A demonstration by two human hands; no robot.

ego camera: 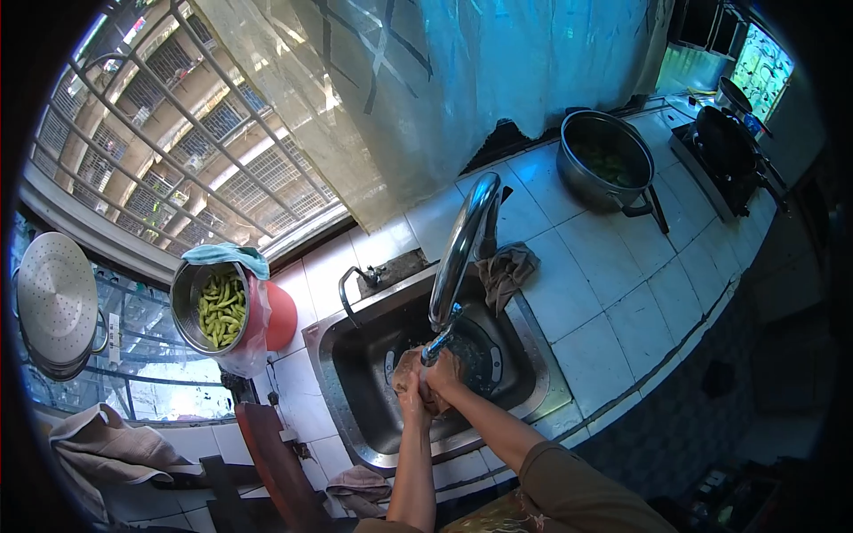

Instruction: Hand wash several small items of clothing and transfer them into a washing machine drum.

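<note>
Both of my hands are in the sink [356, 406], under the outlet of a curved chrome faucet [460, 253]. My left hand [412, 401] and my right hand [445, 374] are close together around a wet brownish item [404, 373]. Fingers and the faucet hide much of it, so I cannot tell whether it is cloth or food. Beneath them a dark round basin [476, 353] with grey handles sits in the stainless sink, with water in it.
Left of the sink, a metal pot [183, 313] of green bean pods stands by a red bucket [281, 316]. A rag [510, 270] hangs over the sink's back corner. Another pot [600, 193] and a stove [706, 173] stand right. A dark red board [273, 460] leans front left.
</note>
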